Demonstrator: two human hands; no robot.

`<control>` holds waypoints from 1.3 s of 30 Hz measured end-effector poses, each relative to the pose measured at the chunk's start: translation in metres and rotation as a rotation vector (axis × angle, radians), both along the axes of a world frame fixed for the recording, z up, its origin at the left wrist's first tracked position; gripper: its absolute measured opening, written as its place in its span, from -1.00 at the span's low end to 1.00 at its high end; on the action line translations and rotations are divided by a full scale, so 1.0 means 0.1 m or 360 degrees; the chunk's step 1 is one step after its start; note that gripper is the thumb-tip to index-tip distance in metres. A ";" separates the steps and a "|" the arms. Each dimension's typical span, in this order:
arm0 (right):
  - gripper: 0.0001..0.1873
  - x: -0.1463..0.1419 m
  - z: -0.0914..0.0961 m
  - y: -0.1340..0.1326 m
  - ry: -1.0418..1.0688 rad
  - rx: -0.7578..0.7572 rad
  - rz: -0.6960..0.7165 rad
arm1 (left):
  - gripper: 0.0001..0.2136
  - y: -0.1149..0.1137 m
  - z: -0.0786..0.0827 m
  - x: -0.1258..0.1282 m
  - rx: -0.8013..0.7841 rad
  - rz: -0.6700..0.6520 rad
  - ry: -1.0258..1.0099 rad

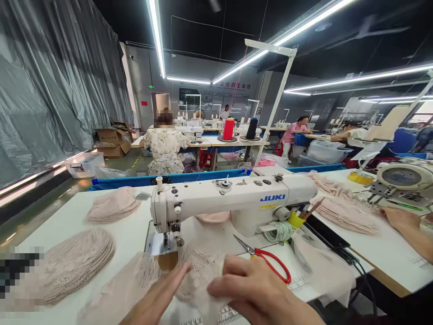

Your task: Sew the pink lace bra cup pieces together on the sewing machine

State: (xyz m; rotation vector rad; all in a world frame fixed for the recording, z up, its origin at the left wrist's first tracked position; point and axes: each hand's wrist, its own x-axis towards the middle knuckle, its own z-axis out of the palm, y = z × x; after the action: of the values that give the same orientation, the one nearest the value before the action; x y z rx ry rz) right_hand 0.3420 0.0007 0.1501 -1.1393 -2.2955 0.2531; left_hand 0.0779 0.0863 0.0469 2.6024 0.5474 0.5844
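In front of me stands a white JUKI sewing machine (216, 194); its needle area and metal plate (160, 243) are at the left end. My left hand (157, 295) lies with fingers stretched out beside a pale pink lace fabric piece (194, 275), just before the plate. My right hand (248, 284) has its fingers curled together on the near right part of that piece; the fingertips are partly hidden. Another sheer lace piece (118, 284) spreads to the left of my left hand. Red-handled scissors (275, 264) lie open behind my right hand.
Stacks of lace pieces (79, 262) and plain pink pieces (111, 205) lie on the left. A coil of pale cord (279, 231) and a yellow holder (297, 220) sit by the machine. At right, a co-worker's hand (402, 221) is near another machine (402, 176).
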 end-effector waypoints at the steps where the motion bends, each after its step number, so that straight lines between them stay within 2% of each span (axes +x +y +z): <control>1: -0.79 -0.08 0.02 -0.01 -0.0018 -0.0075 0.0061 | -0.28 -0.09 0.12 0.18 -0.0187 -0.0013 -0.0074; 3: -0.78 -0.18 0.03 -0.03 0.0003 -0.0146 0.0079 | -0.36 -0.24 0.33 0.46 -0.0570 0.0000 -0.0207; 5: -0.77 -0.20 0.00 -0.06 0.0100 -0.0177 -0.0045 | -0.60 -0.33 0.47 0.59 -0.1011 0.0065 -0.0260; 7: -0.73 -0.19 -0.09 -0.07 0.0272 -0.0244 -0.0217 | -0.62 -0.38 0.53 0.60 -0.1352 0.0101 -0.0333; 9: -0.62 -0.19 -0.24 -0.06 0.0524 -0.0399 -0.0360 | -0.59 -0.41 0.49 0.52 -0.1516 0.0159 -0.0455; 11: -0.58 -0.25 -0.41 -0.03 0.0873 -0.0649 -0.0415 | -0.57 -0.43 0.41 0.41 -0.1552 0.0247 -0.0573; 13: -0.67 -0.36 -0.54 0.01 0.1208 -0.0881 -0.0339 | -0.55 -0.46 0.32 0.29 -0.1550 0.0312 -0.0629; 16: -0.56 -0.52 -0.63 0.06 0.1389 -0.0923 -0.0265 | -0.53 -0.52 0.21 0.15 -0.1511 0.0313 -0.0581; 20: -0.51 -0.61 -0.60 0.09 0.1359 -0.0834 -0.0274 | -0.51 -0.60 0.18 0.04 -0.1521 0.0161 -0.0504; 23: -0.56 -0.64 -0.59 0.10 0.1205 -0.0846 -0.0262 | -0.53 -0.62 0.22 0.04 -0.1758 -0.0017 -0.0608; 25: -0.58 -0.67 -0.59 0.09 0.1048 -0.0855 -0.0222 | -0.42 -0.61 0.25 0.06 -0.1958 -0.0098 -0.0753; 27: -0.61 -0.70 -0.59 0.07 0.0893 -0.0848 -0.0176 | -0.30 -0.60 0.26 0.09 -0.2085 0.0022 -0.0856; 28: -0.63 -0.71 -0.59 0.06 0.0827 -0.0840 -0.0166 | -0.33 -0.59 0.25 0.11 -0.2089 0.0142 -0.0879; 30: -0.64 -0.73 -0.60 0.04 0.0738 -0.0831 -0.0185 | -0.54 -0.58 0.22 0.14 -0.1985 0.0380 -0.0879; 32: -0.61 -0.73 -0.62 0.03 0.0704 -0.0843 -0.0220 | -0.58 -0.58 0.19 0.14 -0.1866 0.0511 -0.0845; 35: -0.58 -0.71 -0.67 0.04 0.0724 -0.0890 -0.0249 | -0.58 -0.58 0.15 0.08 -0.1860 0.0560 -0.0779; 39: -0.60 -0.73 -0.73 0.05 0.0702 -0.0936 -0.0244 | -0.62 -0.57 0.14 0.00 -0.1926 0.0459 -0.0786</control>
State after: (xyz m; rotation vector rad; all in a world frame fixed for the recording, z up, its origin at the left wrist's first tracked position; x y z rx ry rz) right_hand 0.2691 0.0058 0.0767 -1.3586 -1.7716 1.0576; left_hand 0.0778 0.0298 0.0606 1.2060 0.7770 0.6587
